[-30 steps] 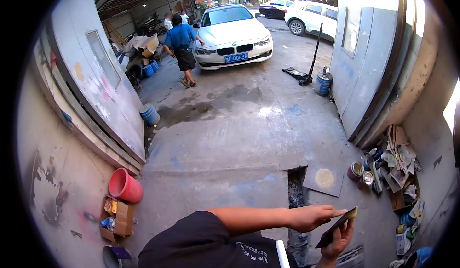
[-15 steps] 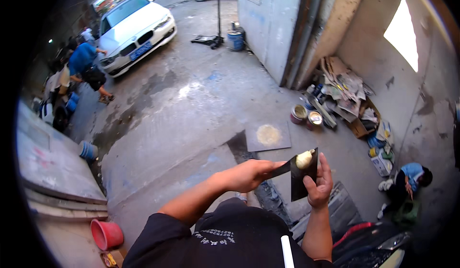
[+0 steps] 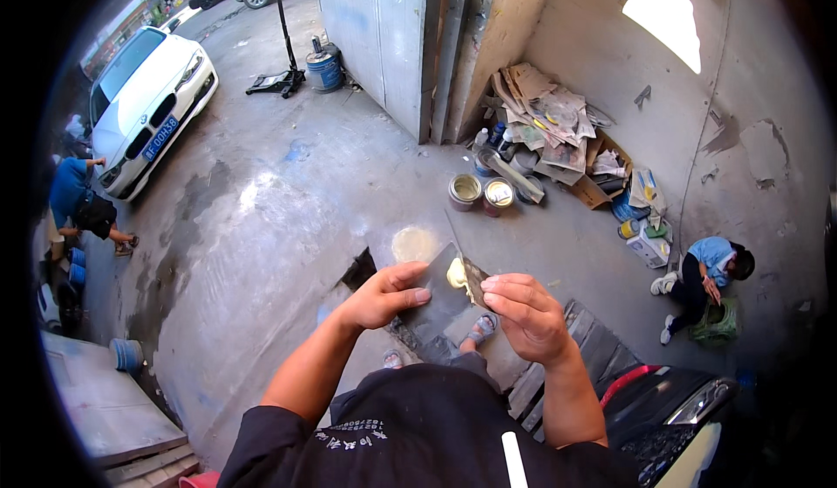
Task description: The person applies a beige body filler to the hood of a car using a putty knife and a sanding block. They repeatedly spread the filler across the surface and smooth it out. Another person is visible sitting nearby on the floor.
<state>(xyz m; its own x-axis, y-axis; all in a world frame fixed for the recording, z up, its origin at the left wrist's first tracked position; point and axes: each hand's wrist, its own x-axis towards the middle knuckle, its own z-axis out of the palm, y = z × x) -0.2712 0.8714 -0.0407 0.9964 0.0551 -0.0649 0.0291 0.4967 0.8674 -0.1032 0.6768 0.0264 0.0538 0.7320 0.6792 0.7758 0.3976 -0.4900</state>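
In front of my body, my left hand [image 3: 388, 296] grips a thin, flat grey putty spreader [image 3: 433, 296], thumb on top. A pale yellow lump of putty [image 3: 456, 273] sits toward its right side. My right hand [image 3: 527, 313] pinches a smaller dark scraper [image 3: 476, 284] with putty smeared along its edge. The scraper's edge meets the lump, and the two tools are close together. My fingers hide part of both tools.
Open cans [image 3: 465, 190] stand before a heap of cardboard [image 3: 558, 113]. A person in light blue [image 3: 711, 266] crouches at right. Another in blue [image 3: 70, 191] is beside a white car [image 3: 153, 95]. A floor jack [image 3: 279, 78] stands far off; a dark car part [image 3: 671, 409] lies near right.
My view has turned to the right. The putty lump was on the sheet in my right hand; now it lies on the left-hand spreader, against the right-hand scraper. Both tools have tilted.
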